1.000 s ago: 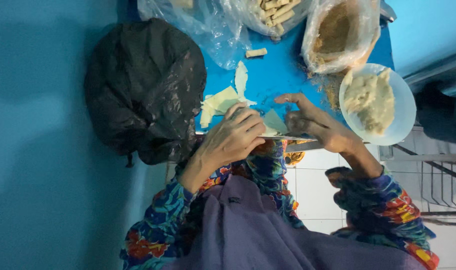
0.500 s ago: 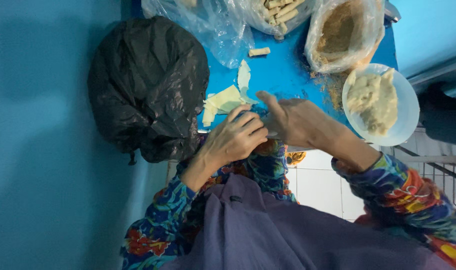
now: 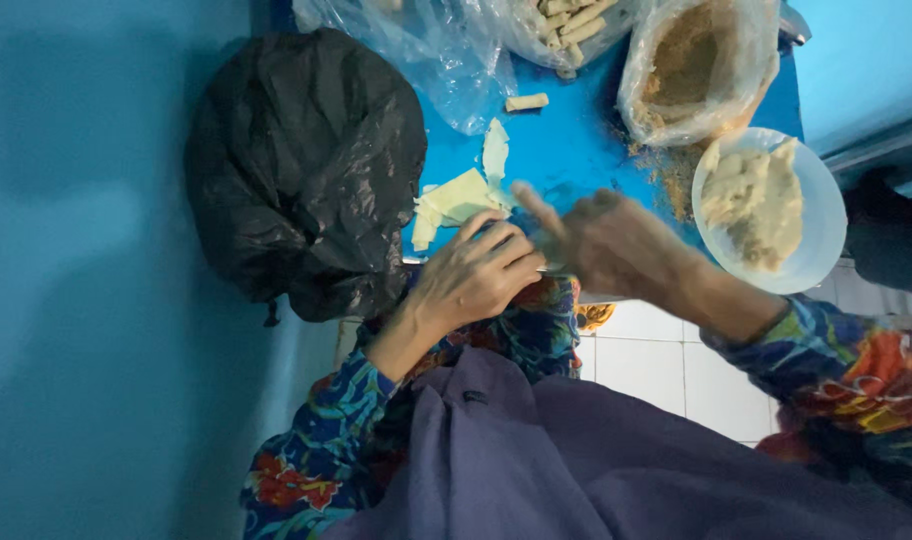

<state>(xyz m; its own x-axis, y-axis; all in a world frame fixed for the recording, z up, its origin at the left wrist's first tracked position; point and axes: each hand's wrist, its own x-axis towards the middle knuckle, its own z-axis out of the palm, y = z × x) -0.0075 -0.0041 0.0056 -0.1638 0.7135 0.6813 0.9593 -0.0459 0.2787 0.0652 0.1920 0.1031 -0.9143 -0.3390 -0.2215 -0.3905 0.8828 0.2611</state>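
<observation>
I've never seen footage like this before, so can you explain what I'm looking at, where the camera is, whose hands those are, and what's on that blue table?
There is no machine here. The single picture comes from a camera worn on a person's head, looking down at their own bare hands.

The left hand and right hand meet at the near edge of a blue table. The right hand is blurred, so what they grip is unclear.

Just beyond the hands lie pale wrapper sheets. Further out are one small roll, a clear bag of rolls, a bag of brown crumbs and a white plate of pale filling. A black plastic bag sits on the left.
</observation>
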